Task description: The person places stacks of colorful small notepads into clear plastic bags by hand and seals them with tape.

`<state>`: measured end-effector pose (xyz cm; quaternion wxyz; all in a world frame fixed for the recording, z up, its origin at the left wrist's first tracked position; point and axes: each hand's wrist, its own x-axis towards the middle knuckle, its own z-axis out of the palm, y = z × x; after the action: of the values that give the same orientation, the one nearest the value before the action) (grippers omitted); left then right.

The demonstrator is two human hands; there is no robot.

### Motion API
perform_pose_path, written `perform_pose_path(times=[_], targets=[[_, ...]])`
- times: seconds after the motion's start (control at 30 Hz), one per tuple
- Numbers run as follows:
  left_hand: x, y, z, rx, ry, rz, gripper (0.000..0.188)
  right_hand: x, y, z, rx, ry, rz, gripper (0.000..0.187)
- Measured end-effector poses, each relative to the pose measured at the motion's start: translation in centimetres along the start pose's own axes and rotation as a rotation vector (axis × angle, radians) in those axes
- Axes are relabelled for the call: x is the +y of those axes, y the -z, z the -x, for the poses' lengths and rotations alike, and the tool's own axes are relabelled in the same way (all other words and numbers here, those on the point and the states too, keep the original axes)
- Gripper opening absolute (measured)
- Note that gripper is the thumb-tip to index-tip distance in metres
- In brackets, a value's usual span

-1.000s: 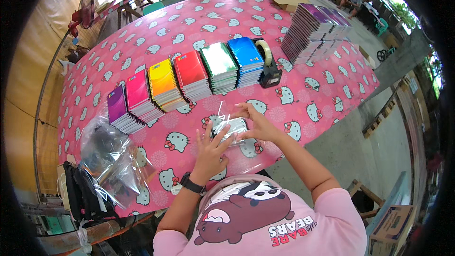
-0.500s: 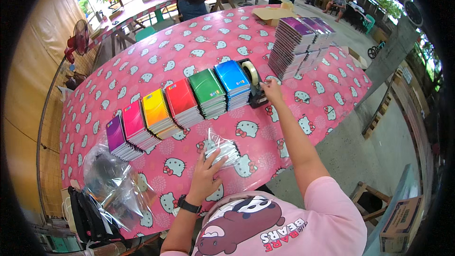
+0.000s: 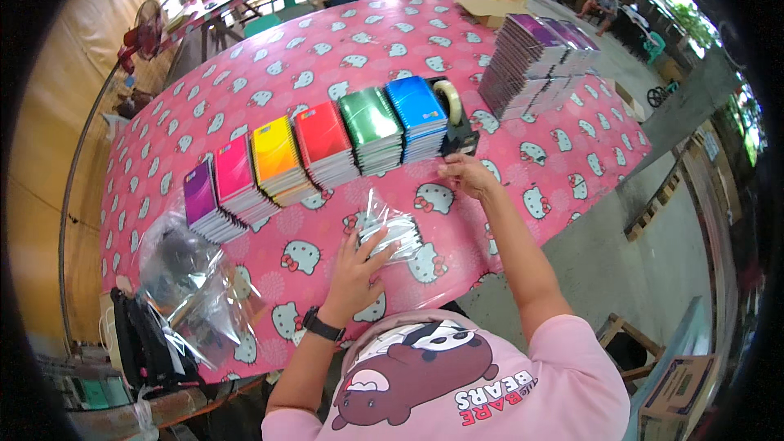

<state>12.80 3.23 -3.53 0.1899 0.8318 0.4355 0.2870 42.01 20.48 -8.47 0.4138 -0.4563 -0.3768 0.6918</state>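
My left hand (image 3: pixel 359 269) lies with fingers spread on a clear plastic-wrapped bundle of notebooks (image 3: pixel 400 237), its loose plastic end sticking up at the far side. My right hand (image 3: pixel 469 175) is closed in a pinch in front of the black tape dispenser (image 3: pixel 464 140); what the fingertips hold is too small to make out. A pale roll of tape (image 3: pixel 448 103) sits in the dispenser. Beside it runs a row of spiral notebook stacks: blue (image 3: pixel 415 106), green (image 3: pixel 370 118), red (image 3: pixel 322 132), yellow (image 3: pixel 278 147), pink (image 3: pixel 235 170) and purple (image 3: pixel 200 192).
Tall stacks of purple-topped notebooks (image 3: pixel 523 65) stand at the far right of the pink patterned table (image 3: pixel 327 73). Clear plastic bags (image 3: pixel 192 278) and a black bag (image 3: pixel 143 339) lie at the near left. Cardboard (image 3: pixel 490 10) is at the far edge; other people are beyond.
My right hand has come away from the tape dispenser's end toward me and the wrapped bundle. My left hand stays on the bundle. The whole view has shifted slightly.
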Motion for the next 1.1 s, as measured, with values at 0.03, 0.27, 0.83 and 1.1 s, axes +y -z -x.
perform_pose_path(times=[0.03, 0.27, 0.83, 1.1], targets=[[0.0, 0.3, 0.1, -0.006, 0.013, -0.012, 0.071, -1.9, -3.7, 1.5, -0.070, 0.002, 0.040, 0.030], [0.0, 0.9, -0.3, -0.049, -0.024, 0.031, 0.073, -5.6, -13.4, 6.2, -0.667, 0.016, 0.584, 0.032], [-0.7, -0.3, -0.2, 0.193, -0.013, -0.002, 0.061, -3.7, -10.8, 12.4, -0.372, 0.475, 0.941, 0.052], [-1.7, -1.8, -0.5, 0.362, -0.101, -0.004, 0.058, -2.5, -12.6, 10.6, 0.056, 0.609, 0.142, 0.043]])
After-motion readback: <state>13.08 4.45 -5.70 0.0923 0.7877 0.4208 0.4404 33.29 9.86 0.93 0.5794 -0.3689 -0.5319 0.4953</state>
